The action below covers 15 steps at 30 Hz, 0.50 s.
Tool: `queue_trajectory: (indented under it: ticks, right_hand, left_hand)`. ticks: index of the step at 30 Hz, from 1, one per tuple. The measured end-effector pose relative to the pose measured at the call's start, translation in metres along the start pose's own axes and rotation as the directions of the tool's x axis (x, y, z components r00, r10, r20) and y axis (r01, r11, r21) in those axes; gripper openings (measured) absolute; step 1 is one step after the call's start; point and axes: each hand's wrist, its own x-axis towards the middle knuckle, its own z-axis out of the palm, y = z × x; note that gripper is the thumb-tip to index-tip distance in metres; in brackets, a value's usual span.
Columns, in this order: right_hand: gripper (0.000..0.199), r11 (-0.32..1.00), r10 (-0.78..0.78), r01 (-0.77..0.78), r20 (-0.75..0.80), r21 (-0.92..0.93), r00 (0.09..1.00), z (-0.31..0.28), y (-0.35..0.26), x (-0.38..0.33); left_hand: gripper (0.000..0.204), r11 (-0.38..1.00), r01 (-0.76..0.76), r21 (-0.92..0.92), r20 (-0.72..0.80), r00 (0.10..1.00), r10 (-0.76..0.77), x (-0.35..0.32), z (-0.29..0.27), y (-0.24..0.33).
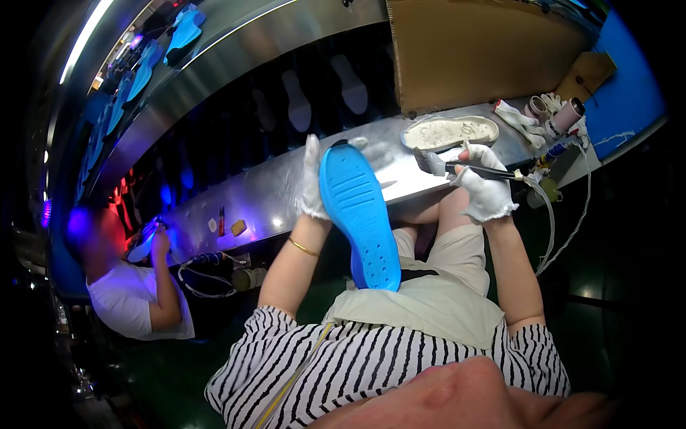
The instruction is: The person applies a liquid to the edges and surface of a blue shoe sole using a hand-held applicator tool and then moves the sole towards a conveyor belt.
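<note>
My left hand (312, 179), in a white glove, grips a bright blue shoe sole (359, 214) by its toe end; the sole slants down toward my lap with its underside facing up. A white glove also covers my right hand (484, 187), which holds a dark-handled brush (457, 167) whose bristles point left, just right of the sole's tip and apart from it. Behind the brush a shallow dish of whitish paste (450, 132) rests on the metal bench (286, 189).
A cardboard box (479, 50) stands behind the dish. Tape rolls (568, 114) and spare gloves lie at the bench's right end. Soles ride a conveyor (236, 43) beyond the bench. Another person in a white shirt (136, 300) sits at my left with a blue sole.
</note>
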Motion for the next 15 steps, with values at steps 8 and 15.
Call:
queue_trajectory:
  ticks: [8, 15]
  right_hand:
    - [0.016, 0.972, -0.214, 0.222, 0.102, -0.080, 0.972, 0.020, -0.017, 0.005]
    - [0.018, 0.804, -0.476, 0.498, 0.149, -0.326, 0.867, 0.050, -0.017, 0.010]
  left_hand:
    - [0.091, 0.983, -0.082, -0.161, -0.101, 0.993, 0.067, 0.026, 0.014, -0.052]
    - [0.093, 0.956, -0.249, 0.157, -0.239, 0.929, 0.281, 0.047, 0.018, -0.087]
